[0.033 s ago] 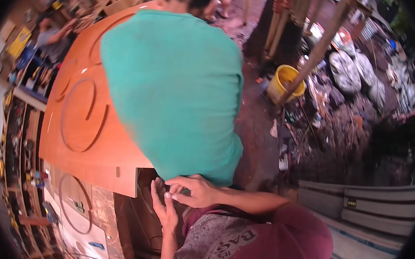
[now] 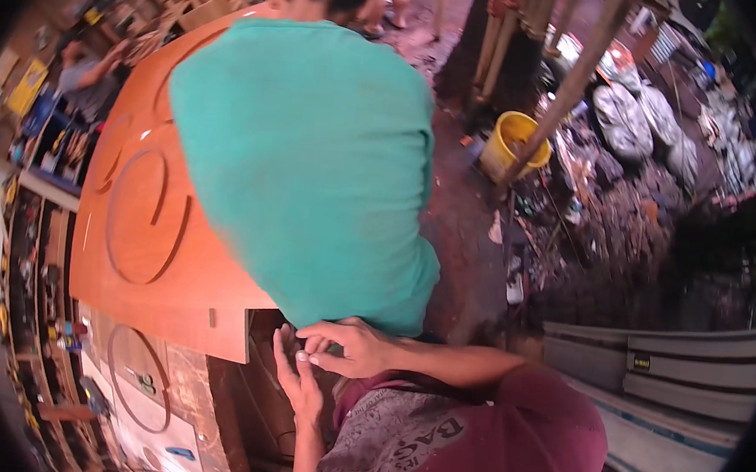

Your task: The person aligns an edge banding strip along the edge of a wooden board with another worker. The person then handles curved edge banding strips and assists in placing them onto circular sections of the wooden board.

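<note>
My left hand is raised in front of my body, fingers stretched upward and apart. Against it lies my right hand, which reaches across from the right with its fingers loosely bent and apart. The fingertips of both hands meet, and nothing shows clearly between them. Just beyond is the back of a person in a green shirt, who leans over a large orange-brown wooden sheet. On that sheet rests a curved strip, bent into an open loop.
A second bent strip, scissors and a blue tool lie on the workbench to the left. Shelves stand beyond. At right are a yellow bucket, a leaning pole, white sacks and grey panels.
The view has shifted slightly, so the green-shirted person, sheet and bucket appear a little further left. My hands keep nearly the same pose.
</note>
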{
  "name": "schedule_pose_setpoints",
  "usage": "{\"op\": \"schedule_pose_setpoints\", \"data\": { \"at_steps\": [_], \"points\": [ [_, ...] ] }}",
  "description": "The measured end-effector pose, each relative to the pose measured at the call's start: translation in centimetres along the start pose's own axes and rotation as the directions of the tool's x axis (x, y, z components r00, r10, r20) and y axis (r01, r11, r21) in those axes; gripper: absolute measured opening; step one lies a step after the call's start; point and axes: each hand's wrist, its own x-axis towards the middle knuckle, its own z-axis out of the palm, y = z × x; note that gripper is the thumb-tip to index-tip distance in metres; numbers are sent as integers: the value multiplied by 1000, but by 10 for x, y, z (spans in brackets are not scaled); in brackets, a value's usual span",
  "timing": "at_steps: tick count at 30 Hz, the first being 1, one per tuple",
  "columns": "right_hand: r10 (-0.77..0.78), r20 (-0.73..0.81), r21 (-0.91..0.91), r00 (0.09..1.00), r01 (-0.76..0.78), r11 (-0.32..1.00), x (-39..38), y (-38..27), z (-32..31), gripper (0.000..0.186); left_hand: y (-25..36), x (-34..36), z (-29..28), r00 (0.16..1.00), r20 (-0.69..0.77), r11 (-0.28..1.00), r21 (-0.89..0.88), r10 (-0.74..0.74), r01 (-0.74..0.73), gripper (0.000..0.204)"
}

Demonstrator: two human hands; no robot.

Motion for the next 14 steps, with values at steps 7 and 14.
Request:
{"op": "schedule_pose_setpoints", "data": {
  "at_steps": [7,14],
  "points": [
    [78,-13,135,997,-75,988,0,-29,-48,32,-27,25,20,974,227,999,54,-15,3,72],
    [-286,-77,195,955,296,935,17,-62,-155,6,-37,27,62,932,254,949,246,-258,196,106]
  ]
}}
